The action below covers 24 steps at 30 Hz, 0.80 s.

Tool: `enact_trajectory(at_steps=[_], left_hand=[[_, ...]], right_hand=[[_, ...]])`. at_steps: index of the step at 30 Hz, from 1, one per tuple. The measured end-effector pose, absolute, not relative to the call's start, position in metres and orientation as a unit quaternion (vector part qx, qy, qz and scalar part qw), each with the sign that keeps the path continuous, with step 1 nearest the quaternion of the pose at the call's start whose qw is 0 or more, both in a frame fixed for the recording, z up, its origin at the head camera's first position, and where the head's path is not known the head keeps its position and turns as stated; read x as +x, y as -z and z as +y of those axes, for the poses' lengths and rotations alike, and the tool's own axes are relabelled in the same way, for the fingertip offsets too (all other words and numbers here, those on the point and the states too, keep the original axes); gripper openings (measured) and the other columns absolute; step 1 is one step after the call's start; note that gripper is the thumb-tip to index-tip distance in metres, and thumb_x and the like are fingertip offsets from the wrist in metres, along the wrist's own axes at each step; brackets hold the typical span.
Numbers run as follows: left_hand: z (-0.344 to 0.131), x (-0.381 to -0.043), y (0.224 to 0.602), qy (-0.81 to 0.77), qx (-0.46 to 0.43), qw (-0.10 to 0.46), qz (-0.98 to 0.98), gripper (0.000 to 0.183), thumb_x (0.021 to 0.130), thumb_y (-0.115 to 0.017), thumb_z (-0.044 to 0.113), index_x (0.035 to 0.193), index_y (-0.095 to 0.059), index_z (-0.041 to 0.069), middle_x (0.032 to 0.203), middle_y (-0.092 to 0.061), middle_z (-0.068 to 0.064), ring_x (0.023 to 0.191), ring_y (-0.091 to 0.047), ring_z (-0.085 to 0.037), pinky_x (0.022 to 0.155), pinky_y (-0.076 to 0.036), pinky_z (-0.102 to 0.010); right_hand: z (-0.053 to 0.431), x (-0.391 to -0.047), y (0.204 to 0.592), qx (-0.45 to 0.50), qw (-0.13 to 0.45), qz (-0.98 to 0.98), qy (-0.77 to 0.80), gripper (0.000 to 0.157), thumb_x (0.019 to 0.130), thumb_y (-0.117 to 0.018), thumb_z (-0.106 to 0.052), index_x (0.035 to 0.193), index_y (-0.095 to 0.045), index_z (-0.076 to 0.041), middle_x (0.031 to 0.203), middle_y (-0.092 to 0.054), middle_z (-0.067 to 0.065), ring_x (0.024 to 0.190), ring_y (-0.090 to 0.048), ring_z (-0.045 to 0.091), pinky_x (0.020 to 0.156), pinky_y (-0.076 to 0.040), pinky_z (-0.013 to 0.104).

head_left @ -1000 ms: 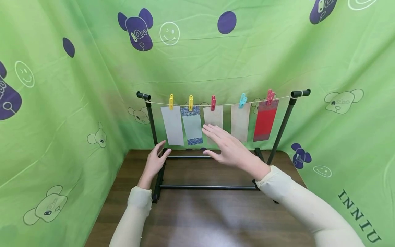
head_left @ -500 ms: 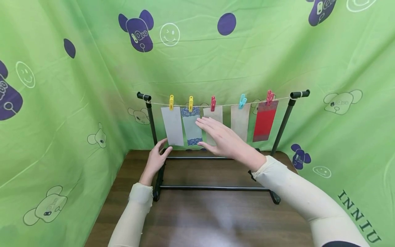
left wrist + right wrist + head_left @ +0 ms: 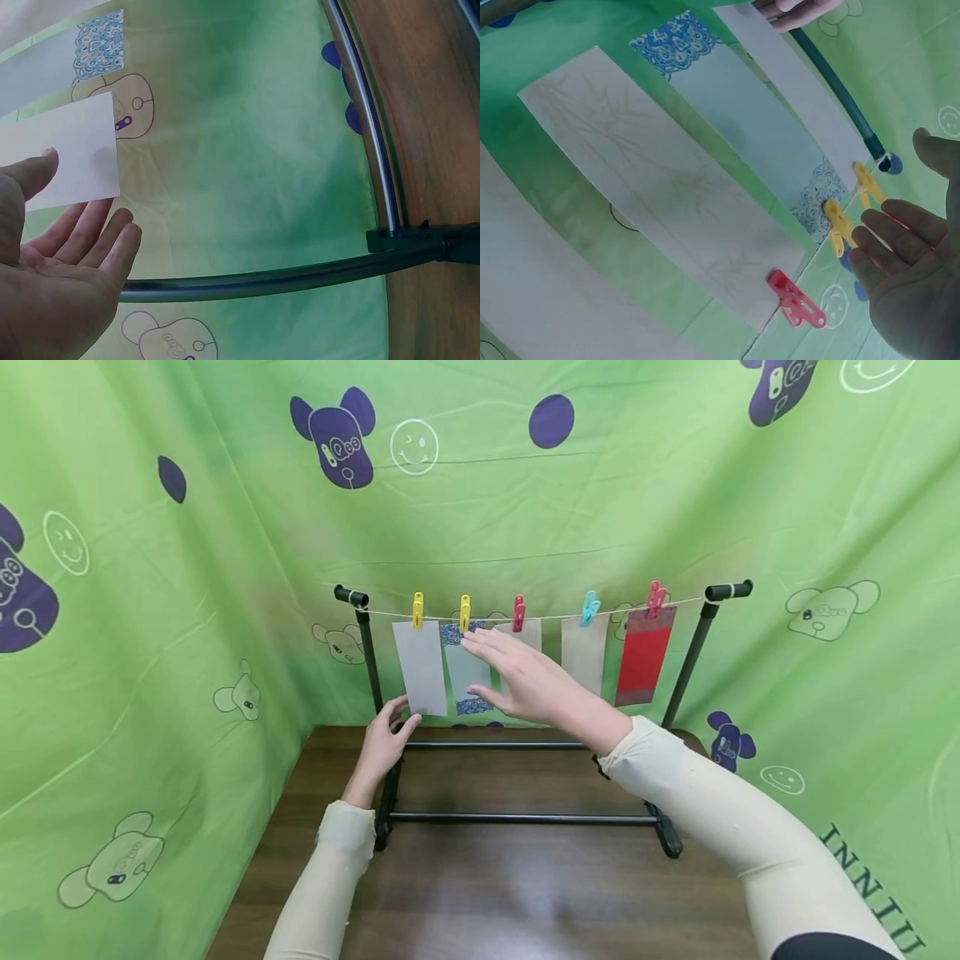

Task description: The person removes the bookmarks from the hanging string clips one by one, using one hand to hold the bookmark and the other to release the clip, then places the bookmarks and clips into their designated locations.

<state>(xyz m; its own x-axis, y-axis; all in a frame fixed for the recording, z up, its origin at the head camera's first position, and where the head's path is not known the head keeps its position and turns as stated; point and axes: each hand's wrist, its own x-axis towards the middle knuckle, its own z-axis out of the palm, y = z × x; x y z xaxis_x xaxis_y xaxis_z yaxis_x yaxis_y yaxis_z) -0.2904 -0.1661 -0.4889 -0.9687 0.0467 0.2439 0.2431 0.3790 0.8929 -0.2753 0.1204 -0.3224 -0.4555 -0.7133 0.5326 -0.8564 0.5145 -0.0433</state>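
My left hand (image 3: 381, 745) is at the lower left of a plain white paper strip (image 3: 420, 670), which hangs from a string by a yellow clothespin (image 3: 417, 610). In the left wrist view its thumb (image 3: 43, 171) lies in front of the strip and its loosely bent fingers (image 3: 94, 232) show behind and below. My right hand (image 3: 532, 681) is raised, fingers extended, close to a second yellow clothespin (image 3: 838, 223) holding a strip with blue patterned ends (image 3: 739, 124). It partly hides that strip and a faintly bamboo-printed strip (image 3: 660, 180) under a red clothespin (image 3: 795, 298).
Farther right hang a cream strip (image 3: 583, 652) under a blue clothespin (image 3: 590, 607) and a red strip (image 3: 645, 656) under a pinkish-red clothespin (image 3: 656, 599). The string runs between posts of a black rack (image 3: 517, 818) on a wooden table (image 3: 480, 893). Green printed cloth (image 3: 480, 510) surrounds it.
My right hand has moved left and up, from before the middle strip toward the second yellow clothespin. My left hand has edged slightly right to the white strip's lower edge.
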Motion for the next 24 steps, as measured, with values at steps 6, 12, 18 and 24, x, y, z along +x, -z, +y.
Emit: enact_trajectory(at_steps=[6,12,18,24], left_hand=[[-0.165,-0.291,0.487,0.538,-0.085,0.094,-0.833,0.054,0.109,-0.067,0.024,0.156,-0.050,0.003,0.154,-0.056,-0.025,0.148,-0.048,-0.042,0.123,-0.040,-0.051],[-0.164,-0.295,0.488,0.523,-0.081,0.108,-0.842,0.052,0.108,-0.068,0.023,0.153,-0.053,0.001,0.148,-0.061,-0.026,0.144,-0.053,-0.043,0.120,-0.043,-0.053],[-0.164,-0.298,0.487,0.503,-0.084,0.123,-0.852,0.046,0.107,-0.070,0.021,0.148,-0.059,0.004,0.141,-0.067,-0.023,0.138,-0.058,-0.042,0.116,-0.047,-0.056],[-0.166,-0.299,0.487,0.490,-0.083,0.132,-0.858,0.039,0.106,-0.071,0.019,0.141,-0.062,0.004,0.137,-0.069,-0.022,0.134,-0.061,-0.041,0.113,-0.049,-0.059]], right_hand=[[0.114,-0.278,0.314,0.471,0.232,-0.838,-0.144,0.066,0.099,-0.080,-0.025,0.153,-0.054,0.004,0.158,-0.054,0.022,0.150,-0.047,0.039,0.126,-0.036,0.050],[0.107,-0.282,0.305,0.485,0.237,-0.831,-0.139,0.066,0.100,-0.080,-0.026,0.153,-0.054,0.004,0.159,-0.053,0.023,0.150,-0.048,0.037,0.126,-0.036,0.047],[0.101,-0.284,0.296,0.492,0.237,-0.828,-0.129,0.064,0.101,-0.078,-0.024,0.152,-0.054,0.005,0.158,-0.053,0.023,0.150,-0.048,0.037,0.127,-0.035,0.048],[0.095,-0.287,0.287,0.490,0.239,-0.831,-0.114,0.062,0.102,-0.077,-0.025,0.152,-0.054,0.005,0.158,-0.054,0.023,0.149,-0.049,0.037,0.126,-0.036,0.048]])
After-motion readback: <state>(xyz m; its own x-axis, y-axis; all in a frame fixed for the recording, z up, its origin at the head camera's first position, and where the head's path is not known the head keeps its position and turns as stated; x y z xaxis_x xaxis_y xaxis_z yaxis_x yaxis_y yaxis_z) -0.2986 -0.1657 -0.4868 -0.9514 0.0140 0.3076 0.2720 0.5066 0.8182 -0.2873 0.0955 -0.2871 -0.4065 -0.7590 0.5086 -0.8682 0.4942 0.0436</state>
